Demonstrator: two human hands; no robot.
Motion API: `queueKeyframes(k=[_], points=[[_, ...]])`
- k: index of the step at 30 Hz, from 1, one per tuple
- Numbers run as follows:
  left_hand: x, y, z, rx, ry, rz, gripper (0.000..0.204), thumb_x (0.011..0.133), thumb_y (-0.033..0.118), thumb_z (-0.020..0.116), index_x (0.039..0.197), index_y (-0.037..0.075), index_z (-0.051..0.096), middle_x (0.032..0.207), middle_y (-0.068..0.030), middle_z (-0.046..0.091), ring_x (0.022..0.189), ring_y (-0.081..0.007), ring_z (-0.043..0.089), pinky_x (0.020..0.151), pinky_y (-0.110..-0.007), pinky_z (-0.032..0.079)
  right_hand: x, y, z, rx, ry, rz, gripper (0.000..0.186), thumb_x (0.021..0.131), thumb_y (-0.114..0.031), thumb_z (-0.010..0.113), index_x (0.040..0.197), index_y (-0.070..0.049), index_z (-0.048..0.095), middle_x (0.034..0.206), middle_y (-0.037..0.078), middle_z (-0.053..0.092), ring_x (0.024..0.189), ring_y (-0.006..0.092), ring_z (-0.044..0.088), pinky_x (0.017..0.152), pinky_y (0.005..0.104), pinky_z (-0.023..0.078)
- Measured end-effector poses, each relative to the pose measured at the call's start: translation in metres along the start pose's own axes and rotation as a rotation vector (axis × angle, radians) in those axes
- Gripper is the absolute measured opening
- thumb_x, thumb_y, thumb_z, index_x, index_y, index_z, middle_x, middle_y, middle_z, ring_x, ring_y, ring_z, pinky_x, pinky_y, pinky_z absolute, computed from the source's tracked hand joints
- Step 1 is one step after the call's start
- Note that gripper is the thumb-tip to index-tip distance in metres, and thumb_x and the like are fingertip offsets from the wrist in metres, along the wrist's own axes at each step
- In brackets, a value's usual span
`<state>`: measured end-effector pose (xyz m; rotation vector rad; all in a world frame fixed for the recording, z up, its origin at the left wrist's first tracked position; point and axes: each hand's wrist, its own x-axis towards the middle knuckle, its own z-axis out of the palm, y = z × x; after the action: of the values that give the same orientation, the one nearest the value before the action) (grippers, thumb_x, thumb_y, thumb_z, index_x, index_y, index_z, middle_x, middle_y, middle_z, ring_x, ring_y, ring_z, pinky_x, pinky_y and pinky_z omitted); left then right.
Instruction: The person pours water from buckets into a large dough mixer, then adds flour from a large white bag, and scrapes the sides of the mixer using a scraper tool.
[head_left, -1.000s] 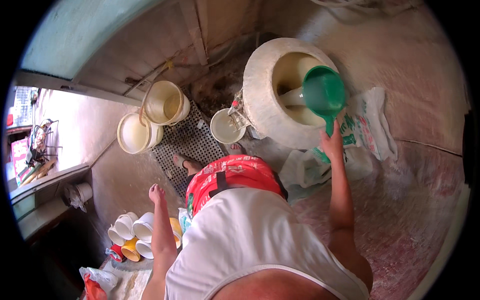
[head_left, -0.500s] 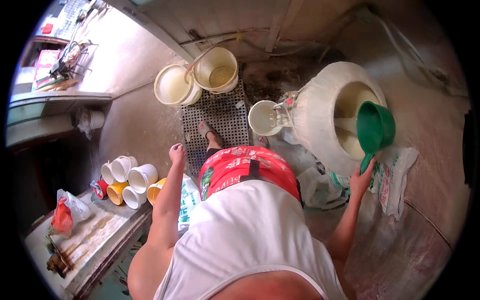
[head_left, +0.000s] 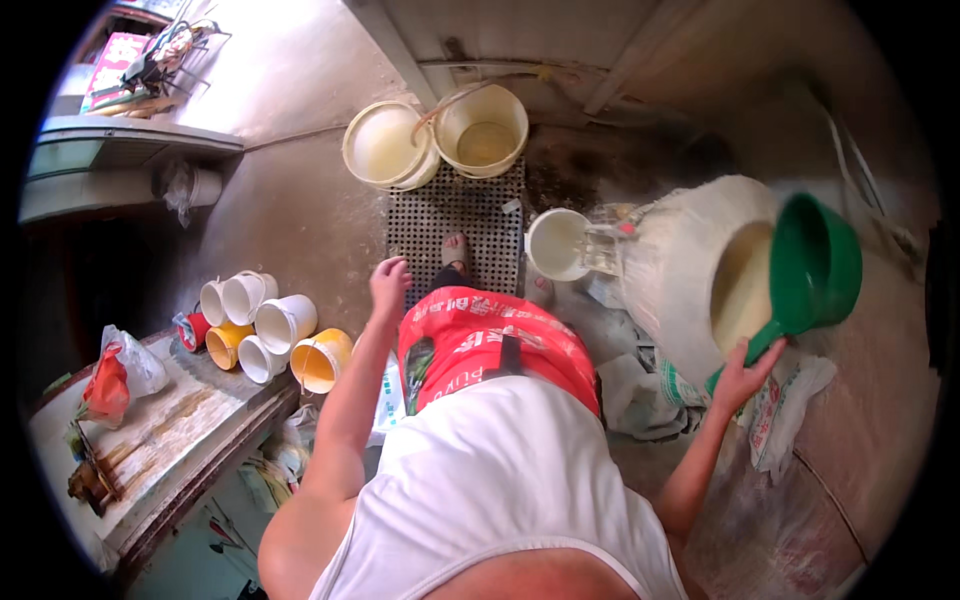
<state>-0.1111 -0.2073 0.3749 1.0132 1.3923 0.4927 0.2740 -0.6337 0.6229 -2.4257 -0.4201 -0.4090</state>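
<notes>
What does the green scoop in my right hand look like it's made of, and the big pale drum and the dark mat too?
Green scoop: probably plastic, smooth with a slight sheen, evenly coloured from bowl to handle. Drum: unclear, perhaps metal; its dull, off-white, caked-looking surface hides what's beneath. Mat: likely rubber or plastic, dark and mostly matte, with a regular grid of holes.

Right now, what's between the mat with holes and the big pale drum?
In the head view, a white bucket is between the mat and the drum, with a small frame on the bucket's drum side.
</notes>
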Motion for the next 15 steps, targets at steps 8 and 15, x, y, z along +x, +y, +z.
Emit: queueKeyframes(k=[8,15], points=[[-0.029,0.101,0.120,-0.501,-0.662,-0.632,0.041,0.092,0.039,0.058,0.115,0.006,0.056,0.090,-0.0010,0.059,0.079,-0.0128,0.055,0.075,-0.031,0.048,-0.072,-0.213,0.274,0.562,-0.926,0.309,0.073,0.072,0.003,0.057,0.140,-0.001,0.031,0.111,0.015,0.058,0.079,0.0144,0.061,0.054,0.0268,0.050],[0.159,0.077,0.097,-0.473,-0.413,-0.617,0.020,0.090,0.023,0.051,0.089,0.004,0.057,0.077,-0.0096,0.062,0.064,-0.0199,0.060,0.061,-0.034,0.052,-0.137,-0.275,0.411,0.721,-1.279,0.320,0.083,0.075,-0.004,0.065,0.147,-0.005,0.023,0.127,0.023,0.050,0.112,0.0266,0.054,0.090,0.0346,0.047]])
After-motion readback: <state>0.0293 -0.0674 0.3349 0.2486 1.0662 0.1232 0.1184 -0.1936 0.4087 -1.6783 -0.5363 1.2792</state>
